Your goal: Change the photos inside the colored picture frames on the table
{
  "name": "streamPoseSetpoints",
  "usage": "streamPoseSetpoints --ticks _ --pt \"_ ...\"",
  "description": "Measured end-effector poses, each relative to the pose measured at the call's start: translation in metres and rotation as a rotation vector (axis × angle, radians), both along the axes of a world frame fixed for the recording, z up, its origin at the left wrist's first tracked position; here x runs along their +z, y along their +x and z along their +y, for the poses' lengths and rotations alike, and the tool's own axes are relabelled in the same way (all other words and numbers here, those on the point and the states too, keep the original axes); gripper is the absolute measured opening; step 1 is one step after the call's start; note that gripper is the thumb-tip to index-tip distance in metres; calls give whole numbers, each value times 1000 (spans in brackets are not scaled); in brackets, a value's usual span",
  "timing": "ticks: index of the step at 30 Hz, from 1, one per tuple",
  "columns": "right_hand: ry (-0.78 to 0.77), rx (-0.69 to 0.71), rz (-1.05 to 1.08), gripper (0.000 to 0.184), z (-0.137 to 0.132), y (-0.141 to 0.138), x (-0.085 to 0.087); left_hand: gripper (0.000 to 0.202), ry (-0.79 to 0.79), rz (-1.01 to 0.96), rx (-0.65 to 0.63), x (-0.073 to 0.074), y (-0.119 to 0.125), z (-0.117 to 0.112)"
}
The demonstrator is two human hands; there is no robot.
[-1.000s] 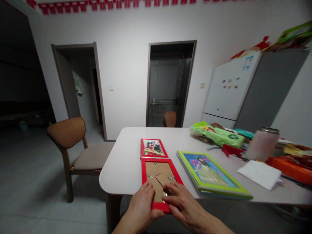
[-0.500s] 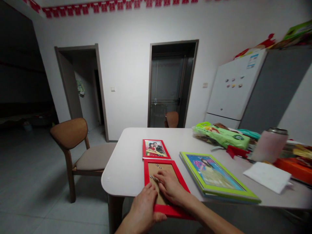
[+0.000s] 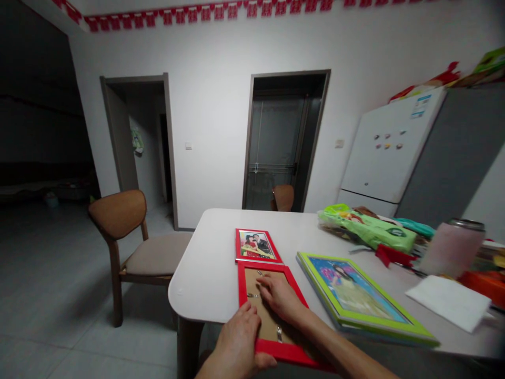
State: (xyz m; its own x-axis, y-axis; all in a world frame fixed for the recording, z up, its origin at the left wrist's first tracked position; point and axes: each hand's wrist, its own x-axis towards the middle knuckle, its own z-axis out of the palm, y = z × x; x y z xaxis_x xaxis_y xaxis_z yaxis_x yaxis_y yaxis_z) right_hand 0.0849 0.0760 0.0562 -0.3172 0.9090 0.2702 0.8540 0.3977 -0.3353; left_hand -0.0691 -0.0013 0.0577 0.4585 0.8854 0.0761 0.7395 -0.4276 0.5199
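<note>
A red picture frame (image 3: pixel 248 287) lies face down at the near edge of the white table (image 3: pixel 209 268), its brown backing board and small metal clips showing. My left hand (image 3: pixel 239 342) grips the frame's near left corner, fingers curled over the edge. My right hand (image 3: pixel 278 295) lies on the backing board, fingers bent, fingertips at a metal clip near the frame's far end. A second, smaller red frame (image 3: pixel 255 246) with a couple's photo lies face up just beyond.
A green-framed picture (image 3: pixel 363 297) lies to the right. Farther right are a green snack packet (image 3: pixel 366 227), a pink flask (image 3: pixel 452 247), white paper (image 3: pixel 450 301) and an orange box (image 3: pixel 483 281). A wooden chair (image 3: pixel 130 237) stands left of the table; a fridge (image 3: pixel 389 147) at the back right.
My right hand has slid from the frame's near end up the backing board toward the far clips. The left hand stays on the near left corner. The camera has tilted slightly.
</note>
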Motion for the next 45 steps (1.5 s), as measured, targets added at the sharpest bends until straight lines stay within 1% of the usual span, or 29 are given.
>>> streamPoseSetpoints --ticks 2,3,8,11,13,16,18,19,21,22,24,26,27,28,29,30,32,34,35,36,37,38,39,40,41,42,43,44,45 --pt "-15 -137 30 28 15 3 -1 67 -9 7 6 0 0 0" --pt "-25 -184 32 27 22 4 -2 66 -10 10 6 1 0 0" --pt "-57 -344 48 23 49 4 -9 64 -13 14 -12 1 -1 0" --pt "-55 -405 70 23 56 4 -11 64 -5 22 -17 3 -3 0" --pt "-45 -405 96 23 57 5 -9 64 -5 44 -17 6 -4 0" --pt "-17 -336 156 28 51 10 -2 70 -6 119 -29 13 6 0" --pt "4 -274 189 31 41 16 3 71 30 169 -81 14 20 -1" --pt "10 -246 208 30 35 21 5 63 55 186 -111 12 29 -1" --pt "1 -192 307 29 20 34 9 39 95 206 -144 5 47 -2" --pt "-17 -168 395 29 12 42 11 31 102 212 -140 1 55 -2" --pt "-60 -164 628 30 -4 58 14 33 116 208 -118 -7 65 -2" --pt "-80 -252 868 33 -20 73 16 35 146 181 -124 -8 66 -2" --pt "-83 -314 977 34 -27 78 17 36 170 156 -128 -5 63 -1" --pt "-90 -365 1082 36 -35 80 17 38 196 115 -131 0 60 -1" --pt "-108 -387 1179 37 -42 78 16 40 224 55 -127 8 57 -2" --pt "-145 -377 1265 38 -49 74 14 42 249 -32 -113 17 54 -2" --pt "-277 -281 1403 40 -62 54 10 43 271 -295 -53 36 52 -5" --pt "-461 -184 1510 44 -72 29 6 38 227 -637 24 51 58 -9" --pt "-530 -144 1569 46 -75 18 6 34 182 -808 57 56 63 -11" --pt "-558 -96 1630 47 -77 10 6 30 128 -964 71 60 69 -12" --pt "-541 -56 1687 48 -78 7 7 28 70 -1096 62 62 75 -12" --pt "-484 -29 1731 49 -78 9 10 29 16 -1200 39 64 81 -11" --pt "-407 -25 1755 51 -76 17 14 32 -23 -1284 15 64 87 -8" --pt "-328 -55 1754 53 -73 31 18 38 -50 -1345 -2 64 93 -4" --pt "-265 -108 1722 56 -68 49 22 46 -70 -1388 0 64 98 1" --pt "-240 -198 1670 58 -62 72 27 54 -93 -1415 15 63 104 6" --pt "-237 -298 1589 60 -55 96 31 61 -126 -1426 31 60 110 13" --pt "-211 -369 1483 58 -48 121 34 65 -171 -1425 34 56 117 19" --pt "-171 -403 1367 56 -40 146 36 66 -225 -1409 19 51 125 24"
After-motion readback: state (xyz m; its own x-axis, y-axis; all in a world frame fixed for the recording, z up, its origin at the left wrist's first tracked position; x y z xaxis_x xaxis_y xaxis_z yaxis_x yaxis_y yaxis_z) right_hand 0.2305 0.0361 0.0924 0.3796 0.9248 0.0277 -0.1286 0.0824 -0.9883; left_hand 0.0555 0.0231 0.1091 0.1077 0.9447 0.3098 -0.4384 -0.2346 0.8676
